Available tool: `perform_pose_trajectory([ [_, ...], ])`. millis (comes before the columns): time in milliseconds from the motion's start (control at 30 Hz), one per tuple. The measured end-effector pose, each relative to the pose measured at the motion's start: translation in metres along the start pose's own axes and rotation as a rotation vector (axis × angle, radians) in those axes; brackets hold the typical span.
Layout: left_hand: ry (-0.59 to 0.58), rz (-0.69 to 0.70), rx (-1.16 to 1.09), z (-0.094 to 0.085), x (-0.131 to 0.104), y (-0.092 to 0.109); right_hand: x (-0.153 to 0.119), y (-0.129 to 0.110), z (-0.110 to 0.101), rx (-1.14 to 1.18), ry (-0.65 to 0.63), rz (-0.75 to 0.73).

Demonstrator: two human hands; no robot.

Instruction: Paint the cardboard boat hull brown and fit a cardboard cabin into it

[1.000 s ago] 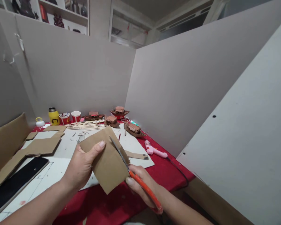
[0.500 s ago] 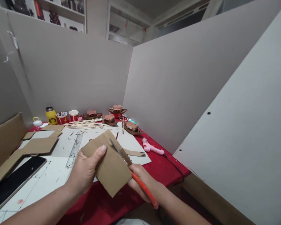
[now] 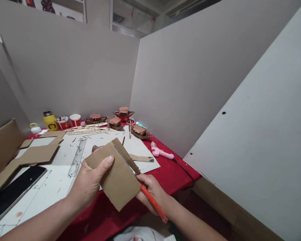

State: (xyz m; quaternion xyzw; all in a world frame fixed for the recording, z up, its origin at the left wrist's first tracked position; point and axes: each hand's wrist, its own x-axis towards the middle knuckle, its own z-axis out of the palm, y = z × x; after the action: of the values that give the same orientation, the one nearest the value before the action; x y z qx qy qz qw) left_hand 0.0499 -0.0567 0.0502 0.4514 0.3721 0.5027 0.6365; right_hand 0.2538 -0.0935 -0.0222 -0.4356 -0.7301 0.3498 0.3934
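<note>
My left hand (image 3: 94,174) grips a piece of brown cardboard (image 3: 121,185) by its left side, thumb flat on the face and the other fingers hidden behind. My right hand (image 3: 152,190) is closed round scissors with orange-red handles (image 3: 154,202). Their blades lie in a cut along the cardboard's upper right edge, and a narrow strip (image 3: 126,154) stands bent away from the sheet there. Most of the blade length is hidden by cardboard. Held up in front of me, the sheet is tilted above the table's near edge.
On the red-covered table (image 3: 175,180) lie white paper (image 3: 57,184), a clear ruler (image 3: 77,159), a phone (image 3: 17,192) and cardboard pieces (image 3: 40,154). Thin sticks (image 3: 90,130), several model boats (image 3: 140,131), paper cups (image 3: 75,120) and a yellow bottle (image 3: 50,121) stand farther back. A pink glue gun (image 3: 162,152) lies right.
The scissor blades have closed further along the cardboard's edge, and the cut now reaches nearer its top corner. My view has shifted slightly, while both hands keep their grip.
</note>
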Motion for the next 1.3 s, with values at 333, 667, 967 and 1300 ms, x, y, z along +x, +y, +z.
perform_pose_trajectory([
  [333,-0.070,-0.140,-0.095,0.008,-0.009,-0.004,0.004,-0.011,-0.013,0.135,-0.058,-0.073],
  [667,-0.083,-0.163,-0.035,0.007,-0.007,-0.008,0.001,-0.009,-0.001,0.183,-0.004,-0.011],
  [967,-0.114,-0.244,-0.033,0.005,0.002,-0.009,-0.006,0.002,0.017,0.438,0.084,0.099],
  [1300,-0.192,-0.431,-0.155,0.007,0.006,-0.006,-0.024,0.016,0.028,0.453,0.249,0.250],
])
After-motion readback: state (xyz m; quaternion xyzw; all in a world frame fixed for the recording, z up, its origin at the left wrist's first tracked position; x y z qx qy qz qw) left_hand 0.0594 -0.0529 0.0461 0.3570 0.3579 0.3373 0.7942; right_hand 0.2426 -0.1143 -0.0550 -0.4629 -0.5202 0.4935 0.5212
